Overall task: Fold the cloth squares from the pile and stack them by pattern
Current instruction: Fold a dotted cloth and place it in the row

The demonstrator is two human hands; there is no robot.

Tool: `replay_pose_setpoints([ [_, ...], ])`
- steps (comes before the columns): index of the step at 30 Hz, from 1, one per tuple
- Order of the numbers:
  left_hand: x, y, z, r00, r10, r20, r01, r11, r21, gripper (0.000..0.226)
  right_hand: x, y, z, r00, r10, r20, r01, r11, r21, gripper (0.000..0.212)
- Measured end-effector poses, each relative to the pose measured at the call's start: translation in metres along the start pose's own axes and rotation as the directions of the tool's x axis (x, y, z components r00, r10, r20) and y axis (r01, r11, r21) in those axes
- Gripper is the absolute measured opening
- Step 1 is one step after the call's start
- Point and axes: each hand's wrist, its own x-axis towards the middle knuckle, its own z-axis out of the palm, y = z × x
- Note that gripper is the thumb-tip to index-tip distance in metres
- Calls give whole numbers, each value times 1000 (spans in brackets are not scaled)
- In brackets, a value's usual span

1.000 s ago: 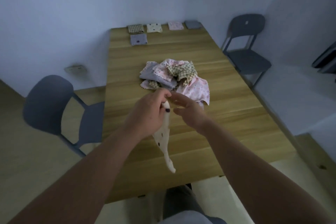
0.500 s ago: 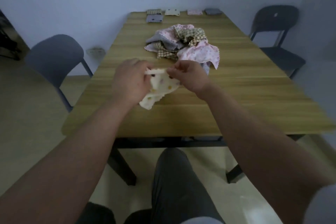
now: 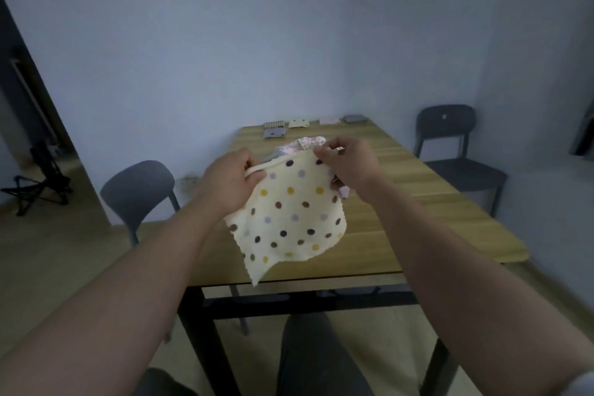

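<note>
The cream polka-dot cloth square (image 3: 289, 219) hangs in the air over the near half of the table (image 3: 418, 202). Its top edge is stretched left to right between the hands, a little higher on the right. The left hand (image 3: 229, 180) pinches one top corner and the right hand (image 3: 345, 159) the other (both arms half extended). The cloth's lower corner dangles past the near edge, so a fold likely needs it laid flat first. The pile (image 3: 300, 145) lies just behind.

Free tabletop (image 3: 418, 202) right of dotted cloth (image 3: 289, 215); pile (image 3: 305, 142) behind; stacks (image 3: 299, 123) at far edge.
</note>
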Motion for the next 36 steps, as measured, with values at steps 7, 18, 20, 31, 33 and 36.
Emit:
replay_pose_setpoints([
  [7,8,-9,11,992,-96,82,112,967,-227,15,11,13,-8,999,51,-9,-52,991,-127,24],
  [18,53,-27,17,963,-120,-243,104,991,-79,13,35,18,0,957,-232,-174,176,941,-288,15],
  [20,51,-28,19,939,-103,-328,70,991,-112,14,26,23,-2,936,-280,-211,217,935,-280,14],
  [31,-28,-76,75,929,-7,371,78,981,-176,18,-47,125,-15,988,28,152,54,859,-509,14],
  [33,-32,-85,80,905,-21,425,108,977,-181,15,-52,132,-12,982,62,181,40,861,-508,14],
  [36,-29,-93,84,898,-87,431,214,943,-255,15,-47,138,-7,984,58,170,30,881,-472,16],
])
